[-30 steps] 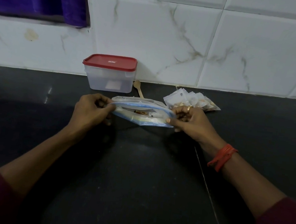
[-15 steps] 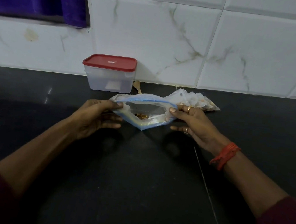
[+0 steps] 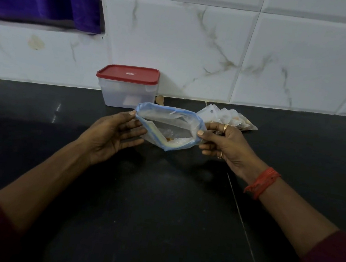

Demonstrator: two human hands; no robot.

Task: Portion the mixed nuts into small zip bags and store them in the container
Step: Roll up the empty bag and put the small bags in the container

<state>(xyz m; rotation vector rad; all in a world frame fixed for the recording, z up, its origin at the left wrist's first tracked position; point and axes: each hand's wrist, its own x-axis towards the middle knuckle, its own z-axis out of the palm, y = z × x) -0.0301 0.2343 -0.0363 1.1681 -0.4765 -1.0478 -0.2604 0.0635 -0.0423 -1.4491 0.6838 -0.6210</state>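
At centre frame my left hand (image 3: 113, 137) and right hand (image 3: 226, 145) each pinched a side of the big zip bag (image 3: 168, 126), holding its mouth wide open, with few nuts (image 3: 169, 139) showing inside. Small bags (image 3: 226, 118), some filled, lay just right of it. Behind it the container (image 3: 127, 89) stood lidded, so I judged storing remained.

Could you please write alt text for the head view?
The left hand and right hand pinch opposite ends of a blue-rimmed zip bag, holding its mouth open over a black counter. Behind it are a red-lidded container, a wooden spoon and a pile of small bags.
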